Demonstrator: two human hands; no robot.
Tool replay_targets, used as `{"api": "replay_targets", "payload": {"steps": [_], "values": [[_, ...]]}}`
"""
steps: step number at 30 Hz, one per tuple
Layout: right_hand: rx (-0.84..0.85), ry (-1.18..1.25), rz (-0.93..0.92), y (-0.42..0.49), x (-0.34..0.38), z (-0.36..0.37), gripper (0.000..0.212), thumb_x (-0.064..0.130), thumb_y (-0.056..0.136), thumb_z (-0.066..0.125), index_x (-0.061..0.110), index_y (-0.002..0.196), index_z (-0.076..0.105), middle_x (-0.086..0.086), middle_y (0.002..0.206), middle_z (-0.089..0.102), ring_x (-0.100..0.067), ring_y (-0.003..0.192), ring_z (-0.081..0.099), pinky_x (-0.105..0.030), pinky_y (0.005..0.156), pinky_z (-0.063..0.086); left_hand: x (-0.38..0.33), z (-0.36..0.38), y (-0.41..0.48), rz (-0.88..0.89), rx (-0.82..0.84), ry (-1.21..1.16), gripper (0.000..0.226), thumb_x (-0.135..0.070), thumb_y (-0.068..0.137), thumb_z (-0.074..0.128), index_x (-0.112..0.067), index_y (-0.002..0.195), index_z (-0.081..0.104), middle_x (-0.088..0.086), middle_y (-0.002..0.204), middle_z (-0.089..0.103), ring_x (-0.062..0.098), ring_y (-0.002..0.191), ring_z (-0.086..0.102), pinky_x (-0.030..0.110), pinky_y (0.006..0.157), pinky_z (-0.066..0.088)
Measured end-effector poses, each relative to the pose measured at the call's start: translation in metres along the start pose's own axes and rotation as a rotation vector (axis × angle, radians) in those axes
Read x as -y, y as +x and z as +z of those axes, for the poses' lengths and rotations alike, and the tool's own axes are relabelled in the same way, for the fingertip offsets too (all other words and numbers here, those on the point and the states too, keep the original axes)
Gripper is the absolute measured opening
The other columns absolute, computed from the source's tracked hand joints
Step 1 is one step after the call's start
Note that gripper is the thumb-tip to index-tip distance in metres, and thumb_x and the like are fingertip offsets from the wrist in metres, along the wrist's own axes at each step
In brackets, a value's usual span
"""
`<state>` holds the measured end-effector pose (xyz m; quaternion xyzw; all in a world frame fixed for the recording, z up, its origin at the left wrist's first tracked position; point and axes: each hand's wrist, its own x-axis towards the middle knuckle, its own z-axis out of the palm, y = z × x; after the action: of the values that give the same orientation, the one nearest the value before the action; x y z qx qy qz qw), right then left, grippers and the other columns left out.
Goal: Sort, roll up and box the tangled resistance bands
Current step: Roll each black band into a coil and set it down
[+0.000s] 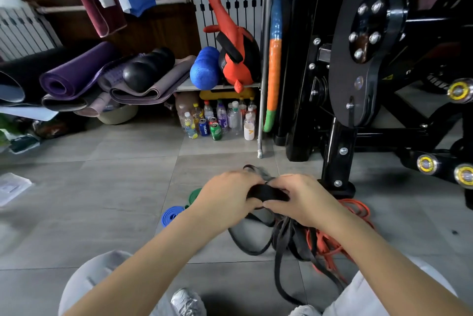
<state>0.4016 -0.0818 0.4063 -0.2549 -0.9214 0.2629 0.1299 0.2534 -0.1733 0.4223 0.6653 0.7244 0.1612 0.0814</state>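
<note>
Bare floor (89, 187) lies open leftward; the black machine frame (337, 157) blocks the right.

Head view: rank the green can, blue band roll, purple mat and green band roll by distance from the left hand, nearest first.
1. The green band roll, just left of the left hand, which holds the black band.
2. The blue band roll, further left on the floor.
3. The green can, ahead among the bottles.
4. The purple mat, far back left.
</note>
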Motion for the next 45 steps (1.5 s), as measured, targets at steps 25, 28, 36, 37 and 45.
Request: {"api": "replay_targets", "payload": {"steps": [25, 28, 36, 37, 45], "values": [[-0.087, 0.144, 0.045, -0.003, -0.015, 0.009, 0.024, 0.03, 0.08, 0.072, 0.019, 0.101, 0.071, -0.001, 0.089, 0.064, -0.018, 0.085, 0.062, -0.043, 0.078, 0.05, 0.015, 0.011, -0.003, -0.105, -0.011, -0.389, 0.035, -0.022, 0.078, 0.072, -0.035, 0.109, 0.06, -0.02, 0.101, 0.059, 0.003, 0.093, 0.058, 0.021, 0.08, 0.048], [-0.077, 0.097, -0.015, 0.0, -0.009, 0.009, 0.024, 0.03, 0.08, 0.072, 0.02, 0.101, 0.071, 0.001, 0.086, 0.06, -0.014, 0.079, 0.059, -0.041, 0.075, 0.048, 0.011, 0.0, 0.004, -0.053, 0.034, -0.164, 0.024, -0.023, 0.081, 0.066, -0.026, 0.104, 0.066, -0.008, 0.098, 0.065, 0.013, 0.089, 0.057, 0.024, 0.077, 0.044], [-0.11, 0.568, 0.1, -0.01, -0.018, 0.014, 0.031, 0.018, 0.071, 0.08, 0.046, 0.082, 0.071, 0.009, 0.086, 0.073, -0.01, 0.081, 0.069, -0.028, 0.08, 0.056, 0.017, -0.004, 0.001, -0.105, -0.102, -0.545, 0.034, -0.012, 0.08, 0.071, -0.045, 0.081, 0.062, -0.023, 0.086, 0.069, -0.004, 0.09, 0.062, 0.016, 0.084, 0.048], [-0.125, 0.628, 0.091, -0.011, -0.018, 0.015, 0.035, 0.014, 0.072, 0.08, 0.047, 0.079, 0.072, 0.012, 0.086, 0.074, -0.008, 0.081, 0.069, -0.023, 0.079, 0.055, 0.017, -0.002, 0.0, -0.116, -0.12, -0.63, 0.036, -0.008, 0.08, 0.07, -0.043, 0.082, 0.063, -0.022, 0.085, 0.07, -0.002, 0.089, 0.064, 0.018, 0.083, 0.05], [-0.286, 0.905, 0.125, -0.016, -0.022, 0.029, 0.019, -0.002, 0.077, 0.07, 0.009, 0.092, 0.072, -0.003, 0.089, 0.075, -0.015, 0.089, 0.07, -0.024, 0.082, 0.054, 0.011, 0.015, -0.002, -0.262, -0.271, -1.622, 0.029, -0.011, 0.078, 0.06, -0.006, 0.106, 0.063, 0.007, 0.095, 0.074, 0.019, 0.09, 0.07, 0.024, 0.072, 0.056]]}}
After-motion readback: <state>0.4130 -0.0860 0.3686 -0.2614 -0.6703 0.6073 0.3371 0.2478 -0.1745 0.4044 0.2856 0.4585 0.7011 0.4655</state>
